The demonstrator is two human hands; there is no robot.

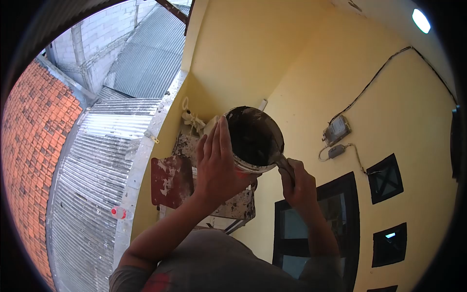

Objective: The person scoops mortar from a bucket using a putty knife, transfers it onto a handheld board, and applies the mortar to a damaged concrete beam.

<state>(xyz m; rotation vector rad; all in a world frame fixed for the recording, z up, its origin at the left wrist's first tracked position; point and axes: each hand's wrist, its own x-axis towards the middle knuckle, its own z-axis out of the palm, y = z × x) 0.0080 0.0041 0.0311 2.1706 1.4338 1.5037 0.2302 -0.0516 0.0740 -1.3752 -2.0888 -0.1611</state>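
Note:
A round bucket point(253, 169), dark and smeared inside with a pale rim, is tilted so its mouth faces me. My left hand point(216, 163) holds it from the left side, the long fingers stretched up along the wall and the thumb side under the lower edge. My right hand point(300, 184) is closed around the handle of a trowel-like tool point(283, 163) at the bucket's lower right rim. The tool's front end reaches over the rim, and its exact shape is hard to make out. Dark material lies inside the bucket.
Behind the bucket stands a paint-splattered platform point(236, 207) with a reddish-brown panel point(170, 182). A ledge point(138, 168) on the left carries a red-capped plastic bottle point(118, 212), above corrugated roofing point(92, 194). Yellow wall point(311, 97), meter box point(336, 130) and dark-framed window point(335, 214) are to the right.

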